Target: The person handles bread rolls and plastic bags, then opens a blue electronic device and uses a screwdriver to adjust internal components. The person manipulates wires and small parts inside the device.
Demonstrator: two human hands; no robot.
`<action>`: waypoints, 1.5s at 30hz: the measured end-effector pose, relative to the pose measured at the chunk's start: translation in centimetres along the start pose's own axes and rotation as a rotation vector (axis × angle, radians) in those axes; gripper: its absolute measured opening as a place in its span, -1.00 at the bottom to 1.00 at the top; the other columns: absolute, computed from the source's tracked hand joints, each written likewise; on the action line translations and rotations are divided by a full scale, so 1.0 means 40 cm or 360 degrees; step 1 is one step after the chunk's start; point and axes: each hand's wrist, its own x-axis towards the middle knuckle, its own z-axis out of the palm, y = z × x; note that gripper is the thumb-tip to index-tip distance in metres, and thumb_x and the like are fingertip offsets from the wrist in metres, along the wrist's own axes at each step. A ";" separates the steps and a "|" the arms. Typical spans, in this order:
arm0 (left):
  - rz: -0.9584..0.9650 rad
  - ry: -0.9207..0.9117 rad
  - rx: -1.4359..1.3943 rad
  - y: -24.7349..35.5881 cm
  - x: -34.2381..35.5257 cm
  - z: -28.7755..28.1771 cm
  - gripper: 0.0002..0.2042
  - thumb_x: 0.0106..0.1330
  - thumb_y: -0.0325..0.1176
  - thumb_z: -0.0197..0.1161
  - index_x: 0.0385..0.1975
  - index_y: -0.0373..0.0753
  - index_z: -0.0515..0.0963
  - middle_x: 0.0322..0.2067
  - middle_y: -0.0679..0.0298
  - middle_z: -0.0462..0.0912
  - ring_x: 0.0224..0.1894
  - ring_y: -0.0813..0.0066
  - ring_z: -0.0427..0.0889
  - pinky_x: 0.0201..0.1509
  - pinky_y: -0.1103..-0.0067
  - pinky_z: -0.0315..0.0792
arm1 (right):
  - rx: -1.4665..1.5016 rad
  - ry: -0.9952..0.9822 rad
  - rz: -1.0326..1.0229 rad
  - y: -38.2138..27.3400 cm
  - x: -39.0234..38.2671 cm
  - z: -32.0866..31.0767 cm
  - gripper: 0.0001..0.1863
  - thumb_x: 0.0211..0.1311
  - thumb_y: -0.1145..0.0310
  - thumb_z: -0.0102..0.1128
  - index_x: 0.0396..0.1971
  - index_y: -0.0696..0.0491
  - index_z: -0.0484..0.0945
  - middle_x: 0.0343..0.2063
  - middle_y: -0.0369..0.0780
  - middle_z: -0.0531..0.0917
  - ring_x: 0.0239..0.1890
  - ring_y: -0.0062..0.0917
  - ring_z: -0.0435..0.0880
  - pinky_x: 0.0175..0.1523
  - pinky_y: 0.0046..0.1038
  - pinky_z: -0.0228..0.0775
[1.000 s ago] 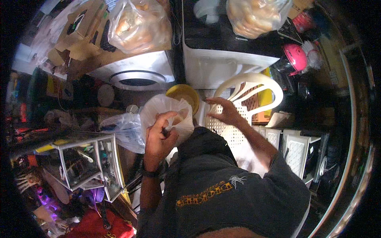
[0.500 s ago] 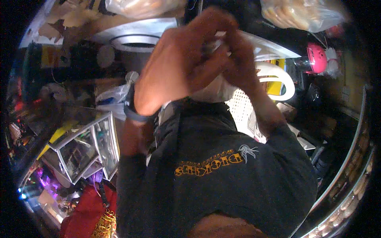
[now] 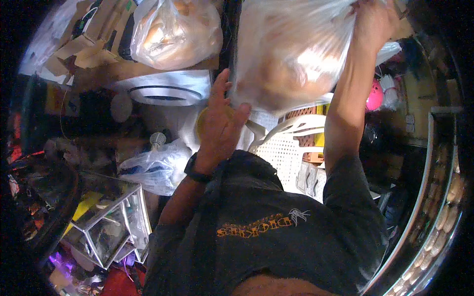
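A large translucent plastic bag (image 3: 291, 54) with tan, bread-like contents stands at the top middle. My right hand (image 3: 377, 22) reaches to its upper right corner and is closed on the gathered plastic; the fingertips are partly hidden. My left hand (image 3: 219, 121), with a dark band on the wrist, is raised below the bag's lower left corner. Its fingers are spread and nothing is in them. Whether its fingertips touch the plastic I cannot tell.
Another clear bag (image 3: 177, 34) of bread-like pieces sits left, beside cardboard boxes (image 3: 98, 37). A white plastic chair (image 3: 279, 153) stands under the big bag. A glass-sided case (image 3: 116, 224) is at lower left, and a glass-edged display (image 3: 434, 222) curves along the right.
My hands, earlier together in front of my chest around something small and pale, have parted. The right has gone up and right onto the bag; the left has lowered and opened.
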 end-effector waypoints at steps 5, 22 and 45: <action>0.0438 -0.0070 0.0669 -0.063 0.209 0.076 -0.04 0.32 0.02 0.39 0.49 -0.47 0.01 0.46 -0.24 0.14 0.54 -0.04 0.13 0.58 0.28 0.04 | -0.0205 -0.0161 0.0066 0.193 0.131 -0.050 -0.74 0.51 0.21 0.13 -0.16 0.06 0.70 -0.61 -0.46 0.51 -0.64 -0.78 0.35 -0.54 -0.65 0.09; 0.0293 0.0194 0.0595 -0.240 0.520 0.308 0.30 -0.05 0.06 0.63 0.48 -0.55 -0.15 0.48 -0.35 -0.04 0.54 -0.22 -0.03 0.62 0.19 -0.09 | -0.0575 -0.0329 0.0109 0.356 0.116 -0.067 -0.72 0.26 0.57 0.09 -0.10 0.09 0.71 -0.42 -0.31 0.68 -0.31 -0.56 0.63 -0.21 -0.47 0.45; -0.0467 0.0026 0.0788 -0.524 -0.131 -0.100 -0.29 0.27 -0.18 0.46 0.37 -0.29 0.33 0.19 -0.01 0.53 0.04 0.16 0.65 0.12 0.34 0.54 | 0.0112 -0.1855 0.0854 0.075 -0.693 0.306 -0.64 0.30 0.46 0.35 0.08 0.13 0.62 -0.16 -0.22 0.74 -0.14 -0.56 0.72 0.06 -0.47 0.56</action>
